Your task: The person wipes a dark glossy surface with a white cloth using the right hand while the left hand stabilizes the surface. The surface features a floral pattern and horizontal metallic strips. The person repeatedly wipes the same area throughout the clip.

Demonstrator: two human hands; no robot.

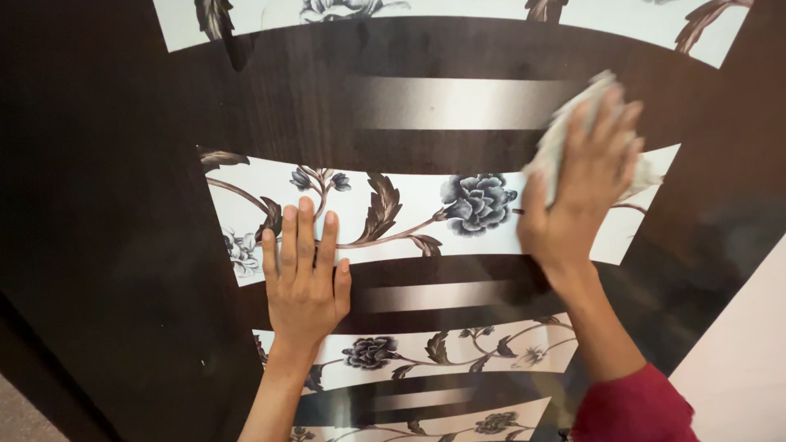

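Pressing a crumpled pale grey-white cloth [573,135] flat against a glossy dark brown wooden panel [123,205], up by its upper right part, right where one white floral band [409,209] meets the dark surround. Right hand [577,196] spread wide over the cloth, fingers fanned out and palm down, so not pinching it at all, just pinning it against the surface. Bits of cloth poking out above the fingertips and off to the right side. Red sleeve [634,409] showing at the forearm, down near the bottom right corner of the view.

Left hand [304,282] holding nothing, laid flat with fingers close together, fingertips on the lower edge of that same floral band and palm on the dark stripe below it, left of centre on the panel. Looks like bracing, judging by the flat palm.

Handling-wise, guessing here: soft, light, floppy rag, bunches up easily, no fragile bits. Best controlled with a broad flat palm over the middle of the wad, or gathered by the loose edges sticking out past the fingers. Shiny laminate underneath looks slick, going by the silvery reflective stripes [458,102], so likely to slide freely under the cloth with little drag. Panel itself reads as stiff and heavy.

More flower bands [458,348] running lower down toward the bottom edge, well apart from the cloth.
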